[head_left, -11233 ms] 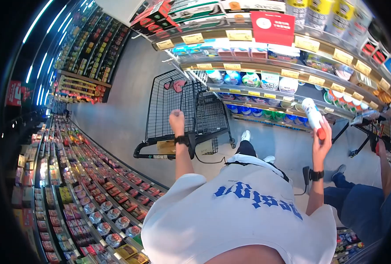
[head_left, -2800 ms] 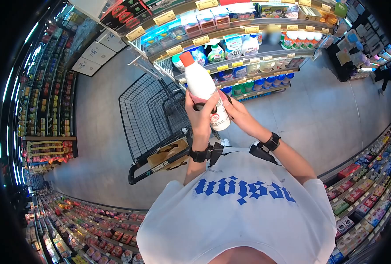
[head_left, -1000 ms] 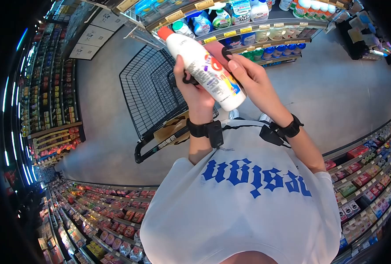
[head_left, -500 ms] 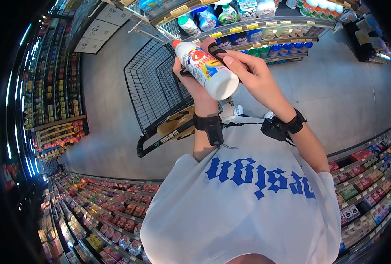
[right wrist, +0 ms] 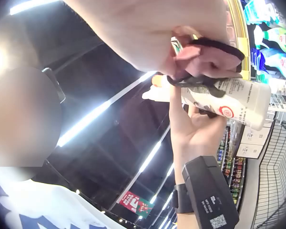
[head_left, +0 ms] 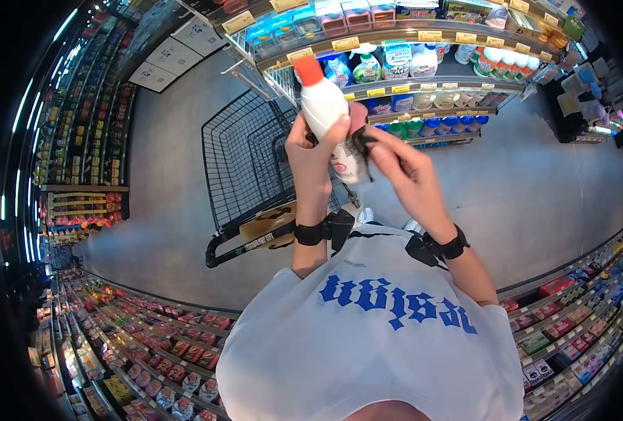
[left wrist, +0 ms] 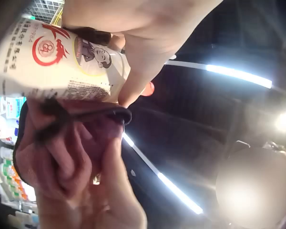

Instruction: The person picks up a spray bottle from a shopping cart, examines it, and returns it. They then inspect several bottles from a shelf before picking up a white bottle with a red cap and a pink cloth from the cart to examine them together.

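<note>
My left hand grips a white bottle with an orange-red cap, tilted, cap end up. In the left wrist view the left hand has a finger against the bottle, whose label shows a red logo and a small portrait. A pink cloth item with black trim lies against the bottle's right side, held by my right hand. The right wrist view shows the right hand pinching the folded pink cloth over the bottle; fingers behind the bottle are partly hidden.
A black wire cart stands left of the hands, with a brown paper bag beneath its handle. Ahead is a shelf of cleaning bottles. Packed shelves run behind on the left, more on the right.
Since eleven seconds ago, the bottle passed from the right hand to the left, and a pink item came into the right hand. Over the last half second the bottle turned, its base swinging away.
</note>
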A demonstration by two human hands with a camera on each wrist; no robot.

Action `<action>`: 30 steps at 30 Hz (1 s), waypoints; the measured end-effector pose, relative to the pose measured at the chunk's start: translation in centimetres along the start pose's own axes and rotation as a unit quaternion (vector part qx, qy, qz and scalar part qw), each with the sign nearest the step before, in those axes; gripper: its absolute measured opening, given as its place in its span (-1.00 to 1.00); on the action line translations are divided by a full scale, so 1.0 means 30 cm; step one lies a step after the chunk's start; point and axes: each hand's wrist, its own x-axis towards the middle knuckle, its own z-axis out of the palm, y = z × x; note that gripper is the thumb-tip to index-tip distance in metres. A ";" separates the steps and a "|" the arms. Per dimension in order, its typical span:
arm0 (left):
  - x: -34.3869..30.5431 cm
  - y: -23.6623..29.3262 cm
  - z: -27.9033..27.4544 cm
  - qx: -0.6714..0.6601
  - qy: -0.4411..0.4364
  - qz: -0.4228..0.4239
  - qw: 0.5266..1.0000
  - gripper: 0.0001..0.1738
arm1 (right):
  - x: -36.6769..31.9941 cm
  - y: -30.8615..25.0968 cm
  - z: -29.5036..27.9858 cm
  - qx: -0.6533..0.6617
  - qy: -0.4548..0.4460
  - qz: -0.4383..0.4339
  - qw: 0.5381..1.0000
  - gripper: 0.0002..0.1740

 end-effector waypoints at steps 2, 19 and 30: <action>-0.003 -0.025 0.012 0.017 0.000 0.038 0.999 -0.45 | -0.007 0.016 0.017 0.020 0.013 -0.044 0.999 -0.66; -0.091 -0.084 0.182 -0.035 -0.098 -0.008 0.995 -0.50 | -0.061 0.019 -0.134 0.026 -0.080 0.035 0.996 -0.12; -0.166 -0.113 0.358 0.027 -0.057 0.076 0.995 -0.44 | -0.137 0.040 -0.295 0.028 0.037 -0.115 0.992 -0.45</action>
